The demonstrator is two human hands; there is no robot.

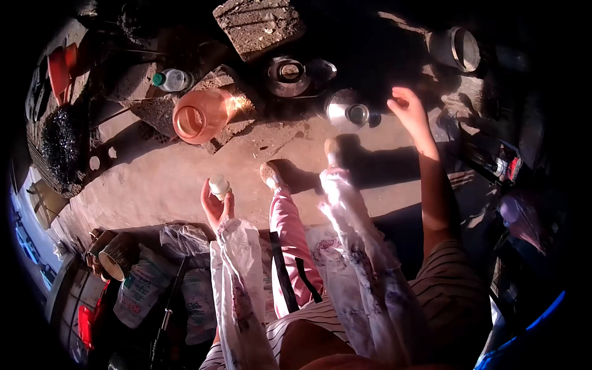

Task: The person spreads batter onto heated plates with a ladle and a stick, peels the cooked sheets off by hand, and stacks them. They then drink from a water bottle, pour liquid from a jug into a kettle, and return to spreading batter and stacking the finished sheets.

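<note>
My left hand is raised over the dirt ground with its fingers closed around a small white container. My right hand reaches forward with spread fingers, empty, close to a shiny steel lidded vessel on the ground; it does not touch it. My legs and feet stretch out below me, in pink trousers with a white patterned cloth draped over them.
An orange-pink plastic pot lies on its side by stone slabs. A plastic bottle, more steel vessels and a steel pot lie beyond. Sacks and tins lie at lower left.
</note>
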